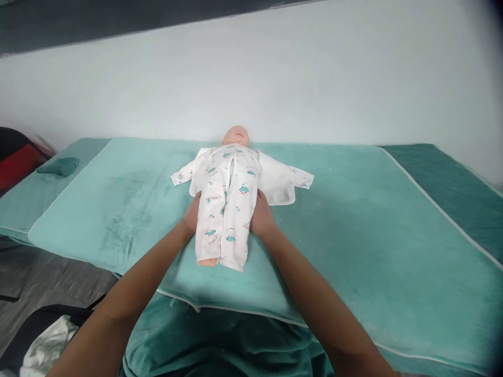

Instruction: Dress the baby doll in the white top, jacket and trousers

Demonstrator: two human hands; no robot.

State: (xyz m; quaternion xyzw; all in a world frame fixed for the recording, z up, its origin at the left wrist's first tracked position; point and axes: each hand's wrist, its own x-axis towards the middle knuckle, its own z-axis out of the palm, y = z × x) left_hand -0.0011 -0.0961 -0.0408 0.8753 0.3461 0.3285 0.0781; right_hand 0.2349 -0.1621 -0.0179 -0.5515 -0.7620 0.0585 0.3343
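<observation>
A baby doll [236,136] lies on its back on a green padded bed, its head toward the wall. White printed baby trousers [236,209] cover its front from near the neck down to the feet. Toes [210,262] peek out of the left trouser leg's hem. Under the trousers, a white baby jacket [277,183] is spread with both sleeves out. My left hand [192,212] grips the left side of the trousers and my right hand [262,215] the right side, at about thigh height. The fingers of both are partly hidden by the cloth.
The green bed cover [353,225] stretches to both sides, against a white wall [275,73]. A face-hole [58,166] is at the bed's left end. A red and black chair [19,159] stands at far left, and white cloth [51,345] lies on a dark seat at lower left.
</observation>
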